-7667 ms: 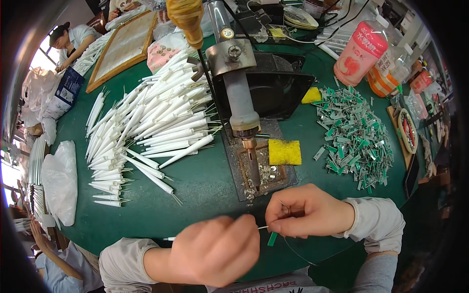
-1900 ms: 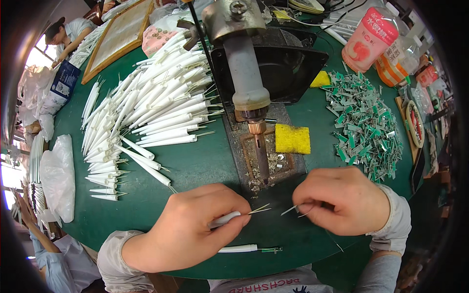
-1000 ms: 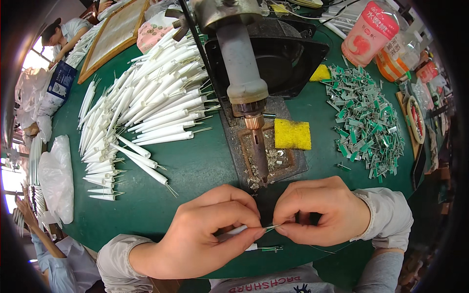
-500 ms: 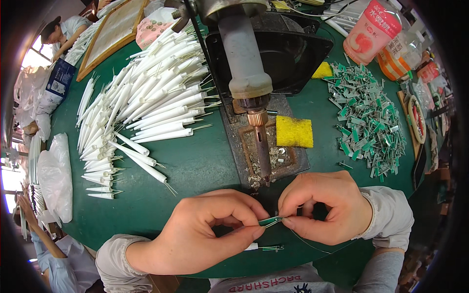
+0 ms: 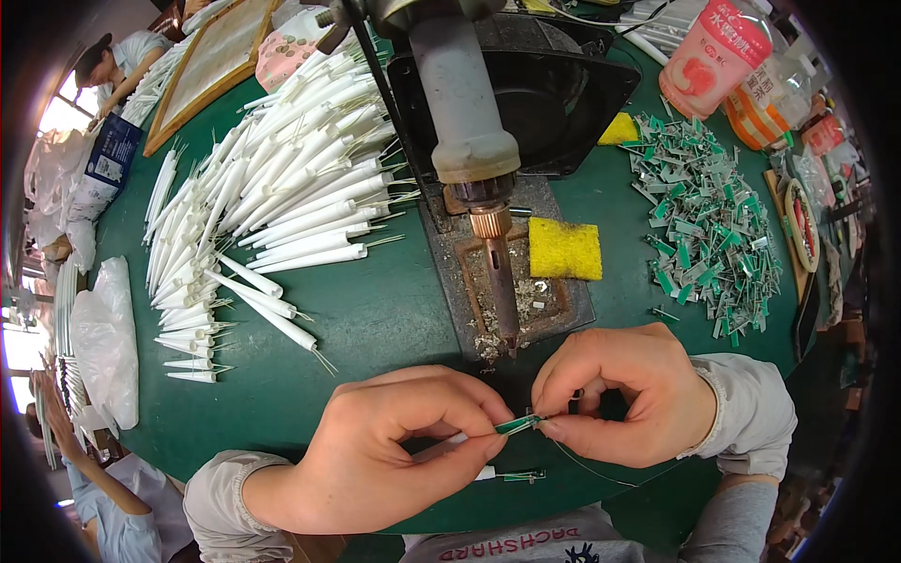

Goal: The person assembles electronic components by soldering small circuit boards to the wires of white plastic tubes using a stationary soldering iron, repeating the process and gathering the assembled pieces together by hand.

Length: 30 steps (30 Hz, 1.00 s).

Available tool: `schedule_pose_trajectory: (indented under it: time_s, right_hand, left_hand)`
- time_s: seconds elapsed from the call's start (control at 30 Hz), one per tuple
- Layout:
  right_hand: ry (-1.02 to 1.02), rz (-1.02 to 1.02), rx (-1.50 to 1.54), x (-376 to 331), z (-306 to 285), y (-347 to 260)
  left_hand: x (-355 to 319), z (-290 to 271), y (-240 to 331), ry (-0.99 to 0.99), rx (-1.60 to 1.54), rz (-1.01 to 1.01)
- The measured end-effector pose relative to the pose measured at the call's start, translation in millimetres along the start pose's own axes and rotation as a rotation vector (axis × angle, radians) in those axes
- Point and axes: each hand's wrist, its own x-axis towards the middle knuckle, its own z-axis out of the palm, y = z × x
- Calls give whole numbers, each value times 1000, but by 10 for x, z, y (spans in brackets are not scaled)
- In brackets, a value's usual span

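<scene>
Listing the hands first: left hand, thumb and forefinger clamped on a green strip, a white tube partly hidden in its curl. Right hand, thumb and forefinger together on a thin wire at the strip's right end; whether they grip the strip as well, cannot tell. Strip: between both hands, above the near middle of the bench. One second tube, white, green piece at its right end, lying just nearer than the strip, partly covered by the left hand. One soldering iron, tip down, over a dark plate. One yellow sponge, at the plate's right side. One heap of white tubes, wire-ended, left. One heap of green strips, right. One pink-labelled bottle, far right.
</scene>
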Motion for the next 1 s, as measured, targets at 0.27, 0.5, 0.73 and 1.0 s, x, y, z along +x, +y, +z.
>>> schedule_pose_trajectory:
  time_s: [0.27,0.5,0.73,1.0]
  right_hand:
    - [-2,-28,-18,-1,-2,41]
    - [3,63,108,-10,-14,33]
    - [-62,536,429,147,-242,-138]
    - [188,-54,-150,44,17,-61]
  left_hand:
    - [0,0,-32,6,-71,0]
    - [40,6,-47,5,-132,-2]
    - [114,-11,-19,124,-163,-10]
    - [166,-36,-17,170,-72,122]
